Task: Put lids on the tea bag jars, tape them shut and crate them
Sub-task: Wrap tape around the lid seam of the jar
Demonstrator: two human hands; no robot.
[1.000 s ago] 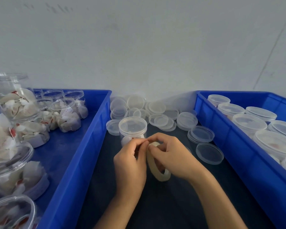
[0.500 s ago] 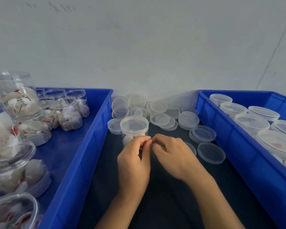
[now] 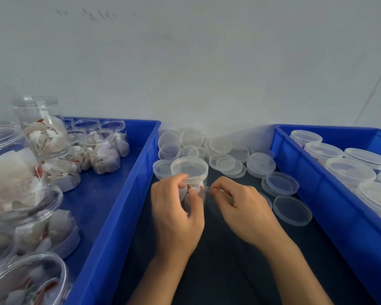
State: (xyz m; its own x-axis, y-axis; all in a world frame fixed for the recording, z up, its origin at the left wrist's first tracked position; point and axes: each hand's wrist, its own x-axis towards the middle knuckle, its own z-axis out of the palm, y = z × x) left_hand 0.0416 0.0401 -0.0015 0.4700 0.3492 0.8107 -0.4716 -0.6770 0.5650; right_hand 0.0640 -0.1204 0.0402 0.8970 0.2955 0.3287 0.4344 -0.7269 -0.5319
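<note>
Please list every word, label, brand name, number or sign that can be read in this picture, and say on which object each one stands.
There is no readable text in this picture.
The wall carries faint grey marks near the top, too blurred to read as writing.
The tea bags in the jar between the hands have red tags, too small to show any print.
The blue crates and loose lids show no label.

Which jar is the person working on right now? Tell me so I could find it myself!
Look at the dark table between the two blue crates. Just in front of the pile of loose clear lids stands one jar with tea bags inside, and the left hand grips it. It is the only jar outside the crates, with its lid already on.
</note>
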